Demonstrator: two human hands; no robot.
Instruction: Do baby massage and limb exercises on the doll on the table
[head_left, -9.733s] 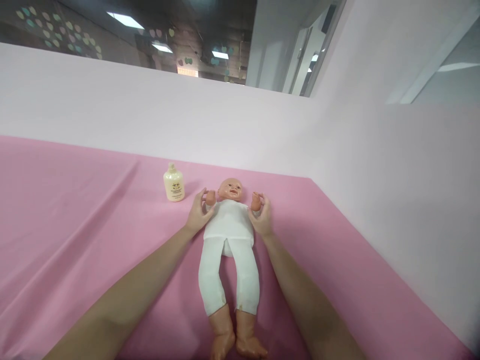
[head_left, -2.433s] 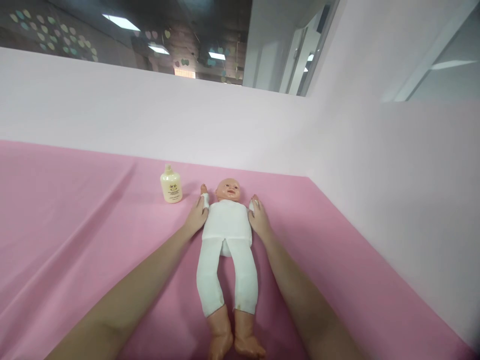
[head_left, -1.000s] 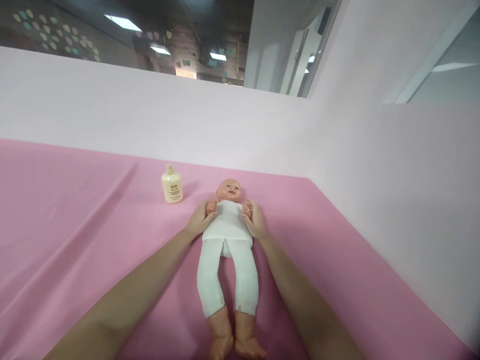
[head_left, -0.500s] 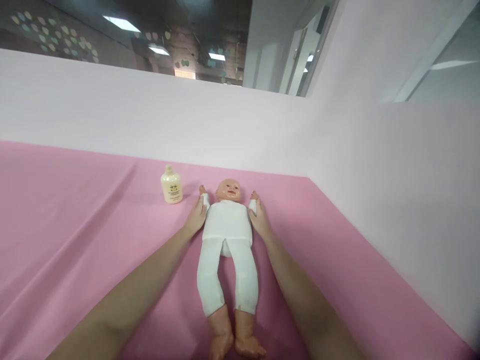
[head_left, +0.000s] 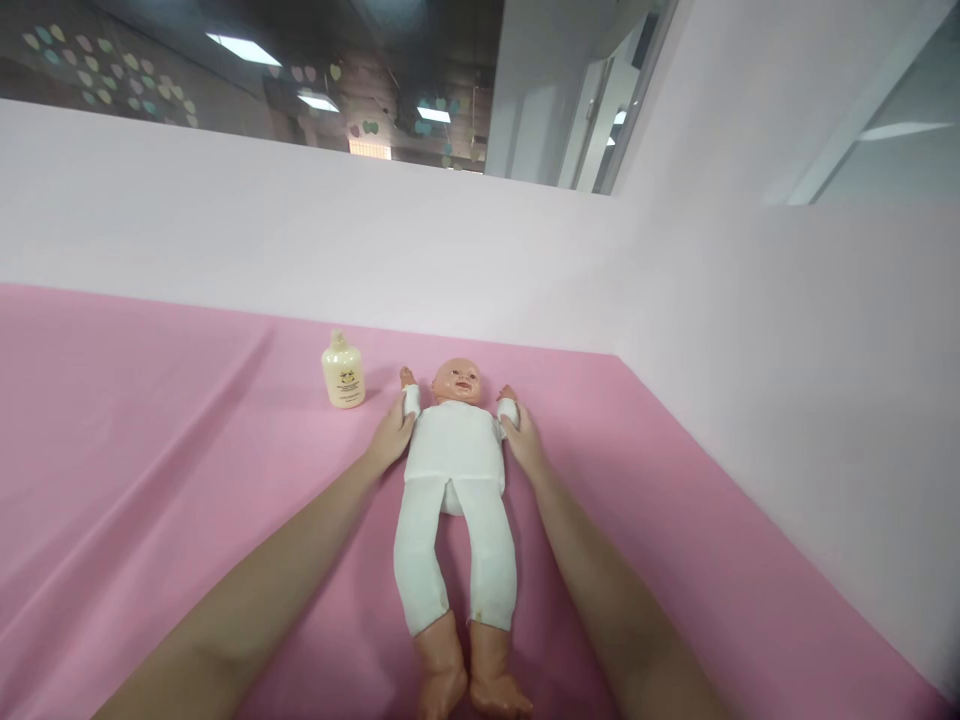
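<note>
A white-clad doll, supine on a pink-covered table, head toward the white wall, bare feet nearest the viewer. The left hand and right hand — apart, one on each side — are clasped round its sleeved forearms, which point up toward the head. Beyond the left hand, a pale yellow bottle stands upright; above — a window

White wall behind, R wall meets it at corner. Lg. window up top w/ pastel stickers; ceiling lights show in it. 2nd pane, upper R. Pink-covered surface below, creased on L.
</note>
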